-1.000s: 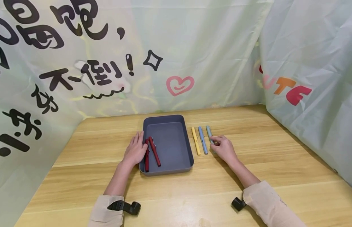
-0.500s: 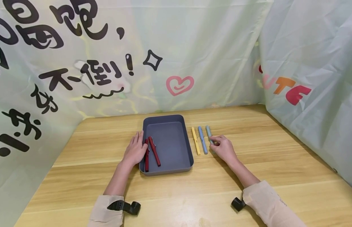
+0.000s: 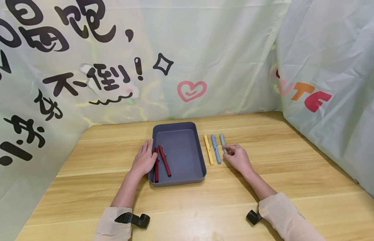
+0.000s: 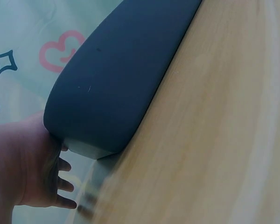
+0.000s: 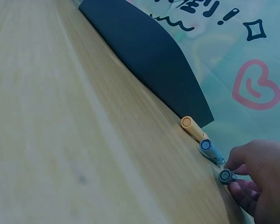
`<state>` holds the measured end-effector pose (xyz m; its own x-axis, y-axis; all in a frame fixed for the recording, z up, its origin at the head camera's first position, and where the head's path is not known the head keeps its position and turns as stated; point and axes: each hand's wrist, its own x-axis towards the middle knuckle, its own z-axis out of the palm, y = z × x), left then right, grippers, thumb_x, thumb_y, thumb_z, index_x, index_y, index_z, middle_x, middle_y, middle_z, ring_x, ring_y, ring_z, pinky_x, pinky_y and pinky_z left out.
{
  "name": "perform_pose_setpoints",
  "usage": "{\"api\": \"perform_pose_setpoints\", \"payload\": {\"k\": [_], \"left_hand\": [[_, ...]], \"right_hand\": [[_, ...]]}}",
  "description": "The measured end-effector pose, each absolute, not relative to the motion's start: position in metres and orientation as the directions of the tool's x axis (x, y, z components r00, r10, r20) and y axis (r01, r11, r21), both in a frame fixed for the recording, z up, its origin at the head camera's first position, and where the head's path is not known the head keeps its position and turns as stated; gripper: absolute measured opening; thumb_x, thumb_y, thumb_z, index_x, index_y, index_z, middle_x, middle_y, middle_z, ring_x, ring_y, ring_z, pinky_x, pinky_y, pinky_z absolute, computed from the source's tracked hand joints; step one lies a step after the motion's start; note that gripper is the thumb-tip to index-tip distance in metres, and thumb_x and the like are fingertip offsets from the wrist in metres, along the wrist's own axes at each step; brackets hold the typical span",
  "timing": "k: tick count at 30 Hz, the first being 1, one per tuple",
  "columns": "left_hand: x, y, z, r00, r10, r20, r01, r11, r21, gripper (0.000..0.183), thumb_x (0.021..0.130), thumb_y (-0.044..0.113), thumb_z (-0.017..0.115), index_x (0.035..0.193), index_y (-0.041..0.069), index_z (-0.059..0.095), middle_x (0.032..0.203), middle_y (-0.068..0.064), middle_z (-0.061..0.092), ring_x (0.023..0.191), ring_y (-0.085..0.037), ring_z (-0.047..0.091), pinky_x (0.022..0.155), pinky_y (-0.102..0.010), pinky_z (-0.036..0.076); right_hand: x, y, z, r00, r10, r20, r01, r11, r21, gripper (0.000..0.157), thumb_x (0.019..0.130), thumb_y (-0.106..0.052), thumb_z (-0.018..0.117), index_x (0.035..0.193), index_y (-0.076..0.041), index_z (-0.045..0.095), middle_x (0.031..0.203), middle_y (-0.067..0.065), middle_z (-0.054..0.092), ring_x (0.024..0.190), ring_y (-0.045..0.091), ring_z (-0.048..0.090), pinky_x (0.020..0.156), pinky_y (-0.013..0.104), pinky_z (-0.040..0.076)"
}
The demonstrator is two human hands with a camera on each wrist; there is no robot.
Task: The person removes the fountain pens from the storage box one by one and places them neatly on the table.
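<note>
Inside the left part of a dark grey tray (image 3: 184, 150) lie two dark red pens, one (image 3: 156, 167) along the side wall and one (image 3: 164, 161) slanting beside it. The left hand (image 3: 143, 159) rests against the tray's left wall, its thumb over the rim and its fingers extended outside. To the right of the tray a yellow pen (image 3: 208, 150), a blue pen (image 3: 215, 149) and a green pen (image 3: 222, 139) lie in a row. The right hand (image 3: 237, 157) pinches the green pen between thumb and fingers; in the right wrist view the pen's end (image 5: 226, 176) shows between them.
A wooden table (image 3: 187, 214) carries everything. Printed fabric (image 3: 229, 60) hangs at the back and along both sides. Each wrist wears a black camera, one at the left cuff (image 3: 141, 221) and one at the right (image 3: 253, 217).
</note>
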<state>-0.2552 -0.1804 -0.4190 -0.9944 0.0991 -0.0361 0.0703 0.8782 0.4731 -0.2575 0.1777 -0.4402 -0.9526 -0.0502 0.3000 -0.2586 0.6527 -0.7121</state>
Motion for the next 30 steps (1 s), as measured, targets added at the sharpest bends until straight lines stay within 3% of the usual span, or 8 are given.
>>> {"api": "perform_pose_setpoints", "payload": {"k": [30], "left_hand": [[-0.2554,-0.1798,-0.4174,-0.995,0.102,-0.009,0.088,0.891,0.446,0.061,0.098,0.026,0.033,0.148,0.005,0.006,0.15,-0.021,0.002,0.134,-0.042,0.007,0.104,-0.055,0.014]], "right_hand": [[-0.2593,0.1783,-0.4416,-0.966,-0.033,0.257,-0.219,0.636,-0.74,0.032,0.08,-0.002,0.063,0.112,0.001,0.064,0.101,0.016,0.055,0.079,0.024,0.055,0.059,0.029,0.046]]}}
